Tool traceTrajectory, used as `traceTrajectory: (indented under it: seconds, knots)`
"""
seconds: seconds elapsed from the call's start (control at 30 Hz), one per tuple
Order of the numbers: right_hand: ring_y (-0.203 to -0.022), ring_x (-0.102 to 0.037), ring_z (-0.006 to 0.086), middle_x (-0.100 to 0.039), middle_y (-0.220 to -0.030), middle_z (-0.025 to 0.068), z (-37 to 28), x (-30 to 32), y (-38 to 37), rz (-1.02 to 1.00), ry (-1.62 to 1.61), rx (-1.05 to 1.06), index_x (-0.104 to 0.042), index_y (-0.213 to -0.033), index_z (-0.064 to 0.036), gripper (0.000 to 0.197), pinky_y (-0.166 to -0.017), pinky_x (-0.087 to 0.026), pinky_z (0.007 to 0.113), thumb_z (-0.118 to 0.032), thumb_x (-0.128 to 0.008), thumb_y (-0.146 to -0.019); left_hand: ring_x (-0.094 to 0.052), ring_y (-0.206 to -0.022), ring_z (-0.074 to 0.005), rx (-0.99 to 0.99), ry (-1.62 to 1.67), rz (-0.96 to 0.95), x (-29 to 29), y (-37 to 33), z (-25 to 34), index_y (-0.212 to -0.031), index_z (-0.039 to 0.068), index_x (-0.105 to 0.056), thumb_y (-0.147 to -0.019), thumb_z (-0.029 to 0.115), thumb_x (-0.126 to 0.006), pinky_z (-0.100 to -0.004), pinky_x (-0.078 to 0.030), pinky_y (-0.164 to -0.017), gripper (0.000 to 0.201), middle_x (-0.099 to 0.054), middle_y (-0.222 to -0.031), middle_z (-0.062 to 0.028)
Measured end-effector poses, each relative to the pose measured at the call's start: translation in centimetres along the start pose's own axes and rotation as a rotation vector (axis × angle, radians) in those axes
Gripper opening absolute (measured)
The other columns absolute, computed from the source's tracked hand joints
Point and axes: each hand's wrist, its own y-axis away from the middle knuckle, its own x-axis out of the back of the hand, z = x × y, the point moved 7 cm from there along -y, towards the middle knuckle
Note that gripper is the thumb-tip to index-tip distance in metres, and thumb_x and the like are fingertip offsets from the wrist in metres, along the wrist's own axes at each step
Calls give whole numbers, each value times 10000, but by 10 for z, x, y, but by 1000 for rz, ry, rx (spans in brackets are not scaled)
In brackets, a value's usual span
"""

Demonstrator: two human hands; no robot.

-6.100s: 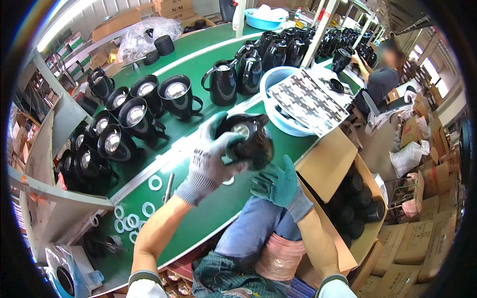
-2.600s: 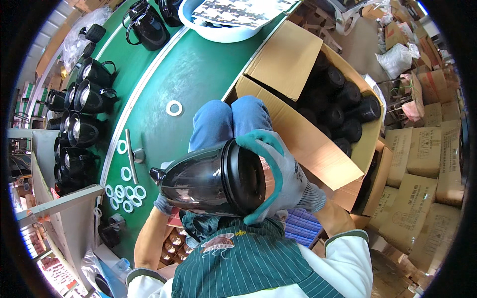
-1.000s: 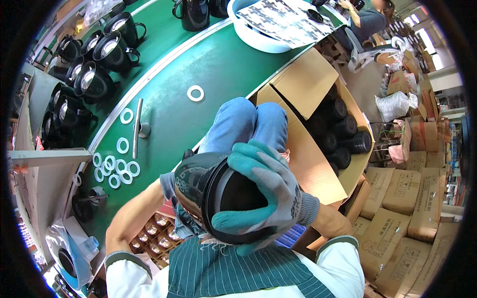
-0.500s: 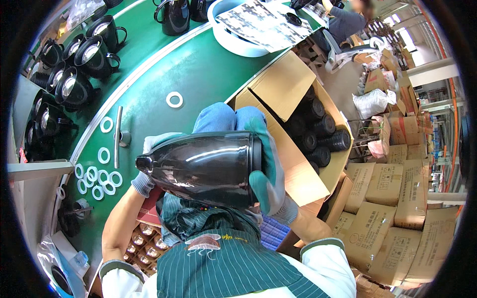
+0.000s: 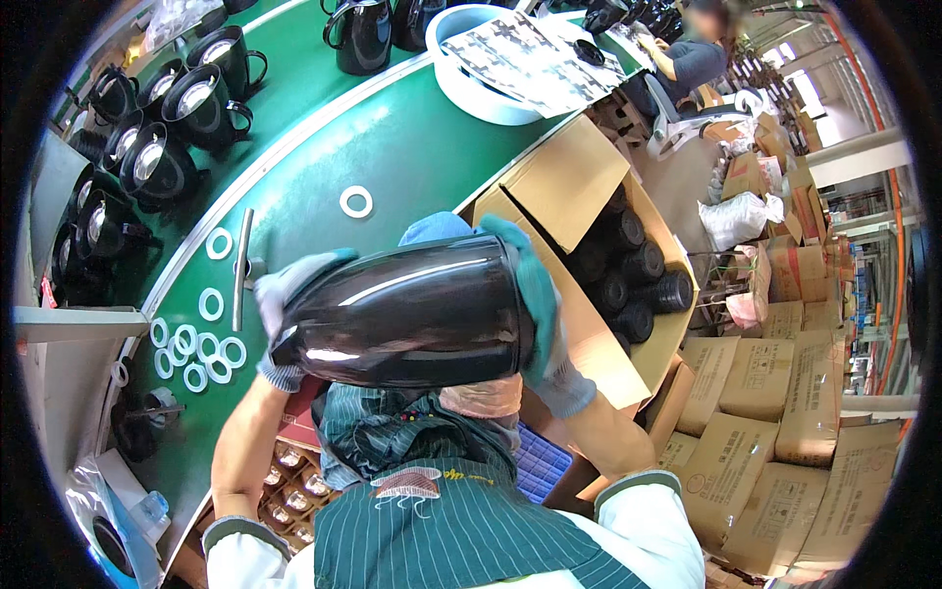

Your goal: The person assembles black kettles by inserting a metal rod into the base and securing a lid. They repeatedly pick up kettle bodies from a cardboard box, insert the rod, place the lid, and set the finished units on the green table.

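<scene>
A glossy black vacuum jug (image 5: pixel 412 309) lies sideways in the air above my lap, its narrow spout end to the left and its wide base to the right. My left hand (image 5: pixel 289 285), in a grey and green glove, grips the spout end; some of its fingers are hidden behind the jug. My right hand (image 5: pixel 543 304), gloved the same way, is wrapped around the base end, with its palm against the rim. No handle shows on this side of the jug.
White rings (image 5: pixel 208 346) and a metal T-shaped tool (image 5: pixel 242 270) lie on the green table (image 5: pixel 304 211). Black jugs stand at left, beside a light blue basin (image 5: pixel 461 83). An open carton (image 5: pixel 667 368) of black parts is at right, before stacked boxes (image 5: pixel 746 461).
The jug has come up slightly and looks larger. My right hand has shifted around the base, its thumb no longer lying across the near side. My left fingers now show more beside the spout.
</scene>
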Motion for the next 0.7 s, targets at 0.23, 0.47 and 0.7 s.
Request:
traceTrajectory:
  seconds: [0.23,0.47,0.7]
  knots:
    - [-1490,-332,372,-254,-1632,225,33,49,11,-292,900,321,-196,-1640,-50,891,-1223,-302,488,-532,-595,-1006,-760,-857,-291,123,169,20,20,1,-37,-1101,-28,-760,-768,177,-774,-341,-585,-874,391,-765,-936,-150]
    - [-1506,-363,293,-338,-1630,181,2,6,2,-120,107,226,-237,-1644,-69,918,-1233,-317,433,-565,-631,-979,-768,-884,-285,-77,-145,-22,8,-15,21,-1096,-13,-769,-754,200,-799,-348,-594,-866,404,-777,-969,-150]
    - [-1537,-274,361,-203,-1676,216,7,24,-4,-226,437,188,-197,-1629,-17,886,-1240,-270,482,-522,-563,-1000,-759,-942,-253,180,65,-60,10,-12,-30,-1135,-22,-750,-847,219,-736,-328,-583,-877,376,-777,-1059,-127]
